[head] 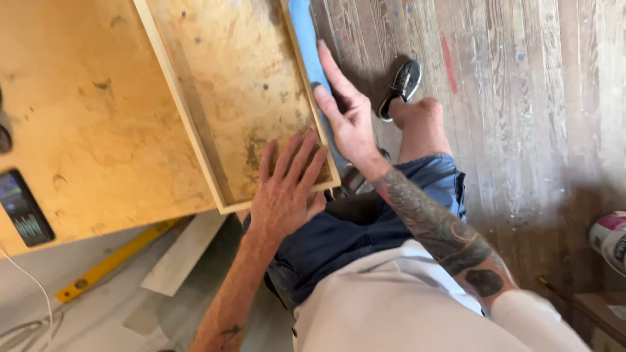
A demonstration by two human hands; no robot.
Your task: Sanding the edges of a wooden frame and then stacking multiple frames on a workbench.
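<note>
Nearest, the left hand [287,189] lies flat with fingers spread, gripping nothing, on the near corner of a shallow wooden tray [228,98] at the desk [78,117] edge. At about one o'clock from it, the right hand [345,111] presses open, fingers extended, on a blue strip [306,39] along the tray's right rim; a yellow level [111,261] lies on the floor at eight o'clock

the left hand [287,189] and right hand [345,111] crowd the wooden frame [195,130] near corner; its raised rails hem the open panel middle. a phone [23,208] occupies the board's left edge.
</note>
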